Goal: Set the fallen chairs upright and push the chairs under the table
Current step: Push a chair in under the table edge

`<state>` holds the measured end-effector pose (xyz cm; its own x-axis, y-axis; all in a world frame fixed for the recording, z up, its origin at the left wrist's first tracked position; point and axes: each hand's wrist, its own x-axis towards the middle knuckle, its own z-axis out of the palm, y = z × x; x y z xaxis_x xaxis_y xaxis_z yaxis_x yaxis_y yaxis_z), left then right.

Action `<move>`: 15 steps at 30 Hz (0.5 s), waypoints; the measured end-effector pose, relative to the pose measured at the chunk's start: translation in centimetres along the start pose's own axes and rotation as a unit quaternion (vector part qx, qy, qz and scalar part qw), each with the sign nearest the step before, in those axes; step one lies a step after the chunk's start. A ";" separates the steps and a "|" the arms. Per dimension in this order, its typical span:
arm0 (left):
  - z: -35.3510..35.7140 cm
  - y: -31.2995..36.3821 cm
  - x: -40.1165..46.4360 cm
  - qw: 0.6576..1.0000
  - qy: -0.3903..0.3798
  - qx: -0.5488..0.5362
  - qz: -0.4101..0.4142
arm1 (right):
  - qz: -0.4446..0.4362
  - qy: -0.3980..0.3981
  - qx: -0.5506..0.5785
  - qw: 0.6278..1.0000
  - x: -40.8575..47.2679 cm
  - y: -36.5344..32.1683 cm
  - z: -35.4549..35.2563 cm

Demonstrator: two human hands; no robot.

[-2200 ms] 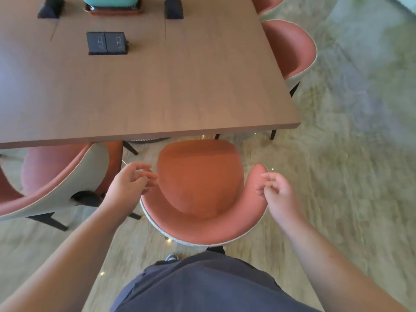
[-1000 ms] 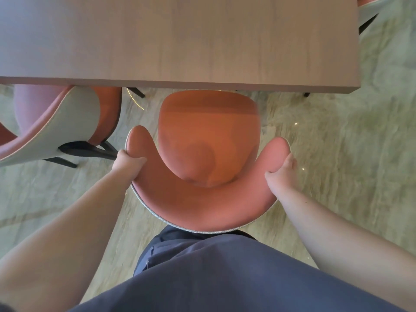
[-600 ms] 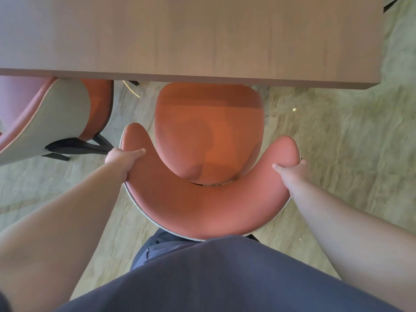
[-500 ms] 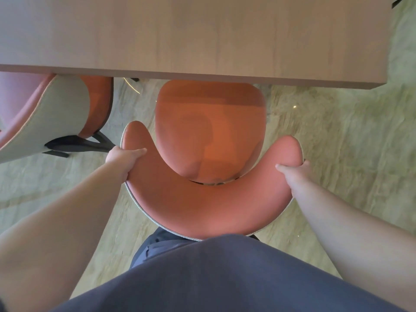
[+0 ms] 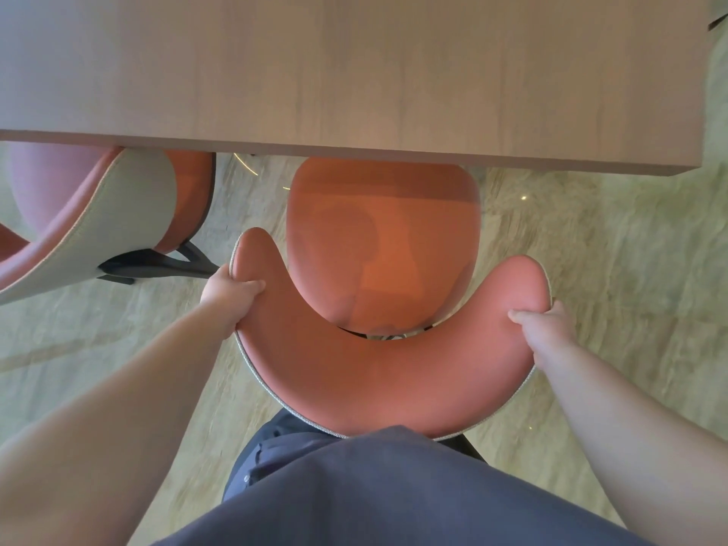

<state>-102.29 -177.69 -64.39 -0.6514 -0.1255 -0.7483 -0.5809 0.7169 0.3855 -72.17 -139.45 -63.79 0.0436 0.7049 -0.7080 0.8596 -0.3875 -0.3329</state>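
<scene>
An orange chair (image 5: 378, 372) with a curved backrest stands upright right in front of me, its seat front just under the edge of the wooden table (image 5: 354, 72). My left hand (image 5: 228, 293) grips the left tip of the backrest. My right hand (image 5: 543, 325) grips the right tip. A second orange chair (image 5: 118, 214) with a grey outer shell lies tipped on its side at the left, partly under the table, its black legs pointing toward my left hand.
The table's right corner (image 5: 697, 167) ends over bare beige floor (image 5: 610, 250). My dark-clothed body (image 5: 374, 486) presses close behind the chair's back. The fallen chair's black legs (image 5: 157, 264) lie close to my left hand.
Both hands went from hovering open to gripping the backrest tips. The chair has slid forward so its seat front now sits under the table edge, and I have stepped closer.
</scene>
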 end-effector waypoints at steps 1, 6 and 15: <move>-0.1 0.0 0.0 1.000 -0.003 -0.001 0.001 | -0.005 0.002 -0.002 1.000 0.0 0.0 0.0; -0.4 0.9 0.4 1.000 -0.003 0.004 0.022 | -0.023 0.003 0.001 1.000 0.3 -0.7 -0.3; -1.3 5.1 2.0 0.999 -0.004 0.006 0.043 | -0.041 -0.002 0.020 0.999 1.6 -5.1 -0.7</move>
<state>-107.18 -175.16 -63.19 -0.6946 -0.0568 -0.7172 -0.5168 0.7330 0.4424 -76.16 -135.88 -62.77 -0.0278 0.7321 -0.6806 0.8389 -0.3531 -0.4142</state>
